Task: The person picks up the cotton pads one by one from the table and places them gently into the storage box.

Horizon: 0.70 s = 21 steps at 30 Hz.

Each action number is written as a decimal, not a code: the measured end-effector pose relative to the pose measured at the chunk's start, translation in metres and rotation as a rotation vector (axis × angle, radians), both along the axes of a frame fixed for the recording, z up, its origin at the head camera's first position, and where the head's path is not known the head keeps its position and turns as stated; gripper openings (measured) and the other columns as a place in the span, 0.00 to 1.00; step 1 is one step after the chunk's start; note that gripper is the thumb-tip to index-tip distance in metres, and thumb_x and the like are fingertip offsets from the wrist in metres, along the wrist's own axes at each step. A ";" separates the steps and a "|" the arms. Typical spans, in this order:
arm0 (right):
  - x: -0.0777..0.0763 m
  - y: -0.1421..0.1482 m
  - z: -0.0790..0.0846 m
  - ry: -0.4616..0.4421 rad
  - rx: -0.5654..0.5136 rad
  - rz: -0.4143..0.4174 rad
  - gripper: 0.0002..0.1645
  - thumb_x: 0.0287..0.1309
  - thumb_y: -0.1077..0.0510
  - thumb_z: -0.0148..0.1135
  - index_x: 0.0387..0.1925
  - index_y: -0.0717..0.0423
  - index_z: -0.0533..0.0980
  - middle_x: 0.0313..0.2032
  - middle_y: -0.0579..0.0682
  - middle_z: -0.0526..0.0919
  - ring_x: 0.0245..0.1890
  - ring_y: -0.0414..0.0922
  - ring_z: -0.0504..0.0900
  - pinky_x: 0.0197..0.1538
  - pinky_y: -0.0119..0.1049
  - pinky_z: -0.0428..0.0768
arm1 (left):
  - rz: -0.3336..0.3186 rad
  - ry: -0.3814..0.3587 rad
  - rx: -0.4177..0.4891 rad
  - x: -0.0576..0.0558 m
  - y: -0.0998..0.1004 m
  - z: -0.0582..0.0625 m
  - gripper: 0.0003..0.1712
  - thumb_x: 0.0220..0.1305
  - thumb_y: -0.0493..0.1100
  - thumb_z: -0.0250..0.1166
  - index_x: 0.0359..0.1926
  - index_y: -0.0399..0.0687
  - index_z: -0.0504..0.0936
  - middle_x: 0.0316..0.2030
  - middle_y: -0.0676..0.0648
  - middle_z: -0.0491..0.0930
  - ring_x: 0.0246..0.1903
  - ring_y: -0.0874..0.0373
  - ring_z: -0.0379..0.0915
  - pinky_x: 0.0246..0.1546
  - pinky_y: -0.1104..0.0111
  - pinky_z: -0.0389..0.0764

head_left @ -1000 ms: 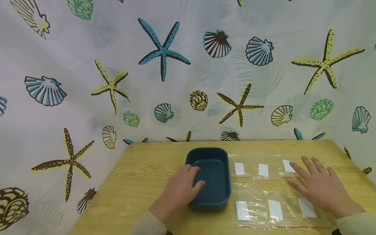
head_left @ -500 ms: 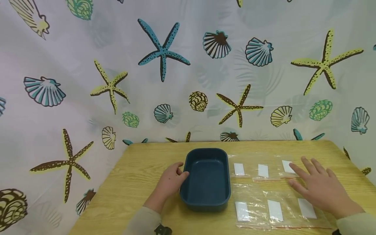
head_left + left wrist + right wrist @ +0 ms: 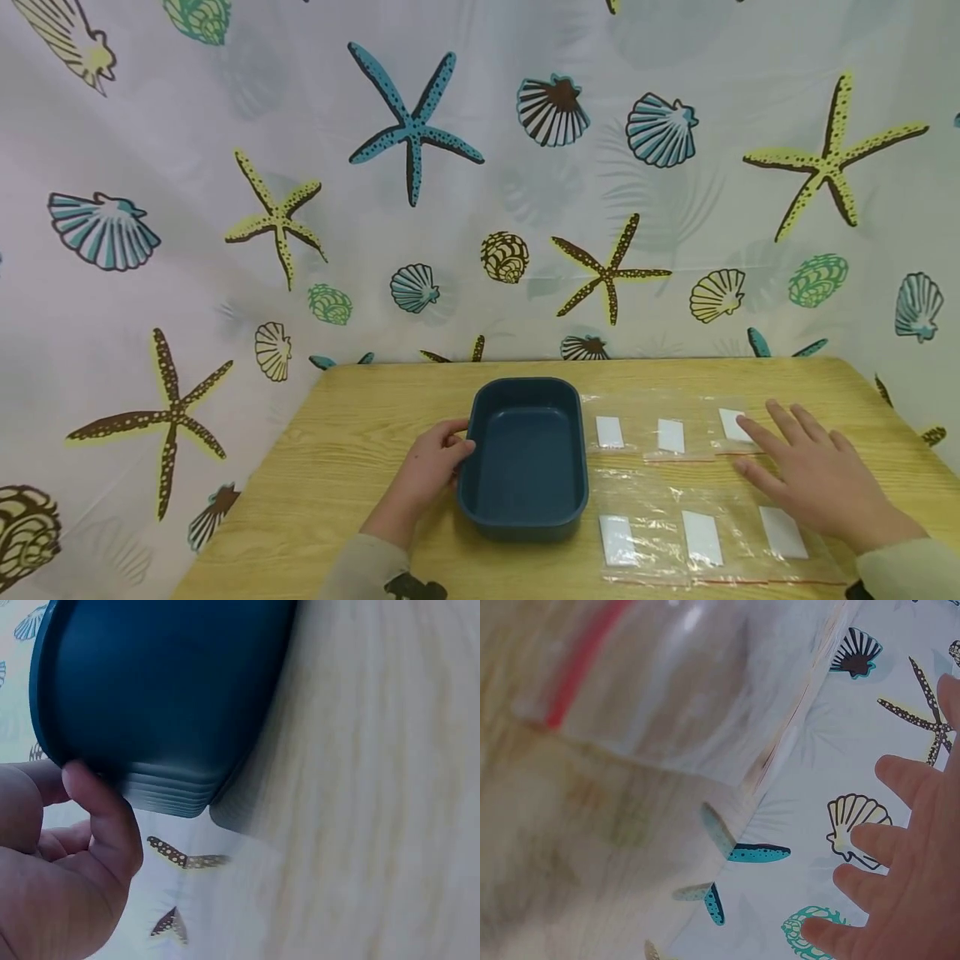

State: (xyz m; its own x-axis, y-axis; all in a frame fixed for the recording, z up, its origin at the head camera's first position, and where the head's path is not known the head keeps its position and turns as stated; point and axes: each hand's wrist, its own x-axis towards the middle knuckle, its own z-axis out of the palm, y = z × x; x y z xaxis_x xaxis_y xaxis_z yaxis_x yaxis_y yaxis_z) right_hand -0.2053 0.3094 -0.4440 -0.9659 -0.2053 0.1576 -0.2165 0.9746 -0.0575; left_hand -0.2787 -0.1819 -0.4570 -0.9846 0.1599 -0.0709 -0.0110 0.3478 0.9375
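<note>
We can't tell if our part-hidden left grip holds the tub. Our spread right grip partly hides a bag.

a hand could slide over the table outside the left hand. just inside that hand the tub blocks the way, and flat bags lie from it across to the right hand. a curtain hangs beyond both hands.
</note>
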 end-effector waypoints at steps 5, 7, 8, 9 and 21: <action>-0.002 0.004 0.001 -0.042 -0.046 0.010 0.44 0.72 0.28 0.44 0.76 0.51 0.62 0.74 0.70 0.54 0.70 0.75 0.53 0.60 0.79 0.54 | -0.001 -0.039 0.092 0.000 0.000 -0.003 0.26 0.75 0.42 0.59 0.70 0.43 0.70 0.45 0.42 0.76 0.34 0.53 0.74 0.31 0.65 0.76; -0.005 0.005 0.001 -0.061 -0.060 0.009 0.44 0.72 0.28 0.45 0.76 0.51 0.61 0.73 0.71 0.54 0.69 0.75 0.53 0.59 0.79 0.54 | -0.005 -0.045 0.124 0.000 0.000 -0.004 0.26 0.75 0.42 0.59 0.70 0.42 0.70 0.45 0.42 0.77 0.35 0.54 0.75 0.31 0.65 0.77; -0.006 0.006 0.001 -0.069 -0.070 0.010 0.44 0.72 0.29 0.45 0.76 0.52 0.61 0.73 0.71 0.54 0.69 0.76 0.53 0.59 0.80 0.54 | -0.011 -0.044 0.135 0.000 0.000 -0.005 0.26 0.76 0.42 0.58 0.71 0.41 0.69 0.45 0.42 0.77 0.35 0.54 0.76 0.31 0.65 0.77; -0.008 0.007 0.001 -0.077 -0.075 0.011 0.44 0.72 0.29 0.46 0.76 0.52 0.61 0.73 0.71 0.54 0.69 0.76 0.54 0.58 0.80 0.55 | -0.011 -0.050 0.152 0.000 0.000 -0.005 0.26 0.76 0.41 0.59 0.71 0.41 0.69 0.45 0.42 0.77 0.34 0.54 0.76 0.31 0.66 0.77; -0.047 0.032 -0.008 -0.256 -0.261 0.033 0.56 0.64 0.27 0.56 0.77 0.61 0.56 0.71 0.80 0.51 0.66 0.80 0.52 0.58 0.79 0.57 | 0.002 -0.062 0.199 -0.003 0.001 -0.008 0.25 0.76 0.41 0.59 0.70 0.42 0.70 0.44 0.42 0.77 0.33 0.54 0.75 0.30 0.65 0.76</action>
